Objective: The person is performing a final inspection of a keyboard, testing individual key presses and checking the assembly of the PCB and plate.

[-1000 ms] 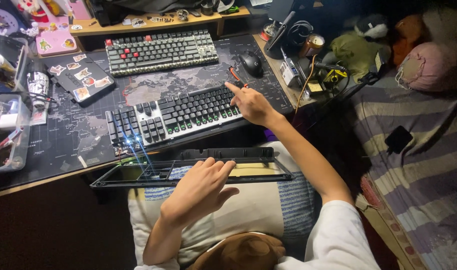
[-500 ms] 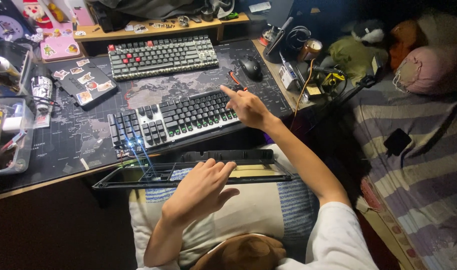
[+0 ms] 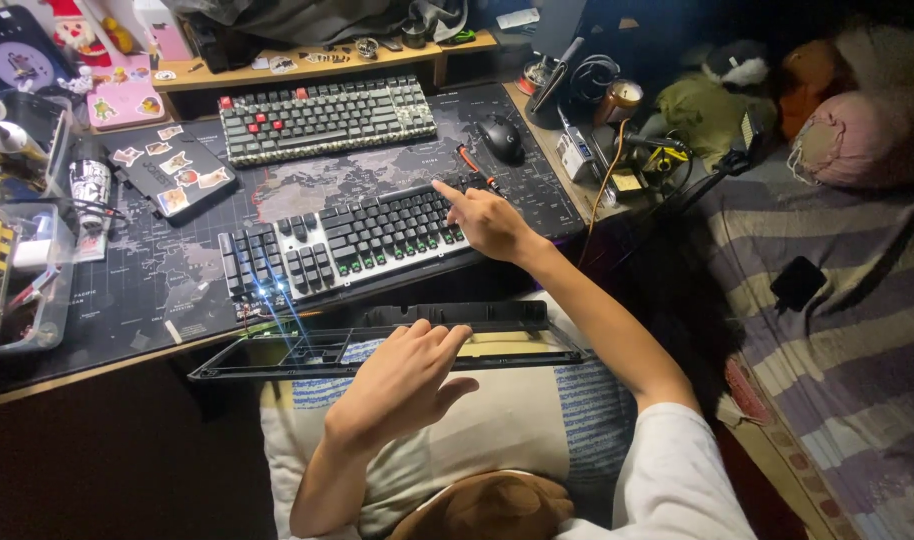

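A black and silver keyboard [image 3: 347,243] lies on the dark map-printed desk mat [image 3: 157,290], with blue light glowing at its left front corner. My right hand [image 3: 487,222] rests on its right end, index finger stretched toward the top right keys. An empty black keyboard frame [image 3: 307,355] lies across a pillow [image 3: 517,430] on my lap. My left hand [image 3: 412,375] rests flat on the frame's middle, fingers spread and holding nothing.
A second grey keyboard with red keys [image 3: 322,118] sits farther back. A black mouse [image 3: 500,136] lies right of it. A sticker-covered tablet [image 3: 172,172] and a clear bin [image 3: 22,280] are at the left. Cluttered cables and gadgets [image 3: 617,130] crowd the right; a striped bed [image 3: 827,330] lies beyond.
My right hand has stayed at the keyboard's right end with the index finger extended. My left hand stays on the frame. The view shifted slightly.
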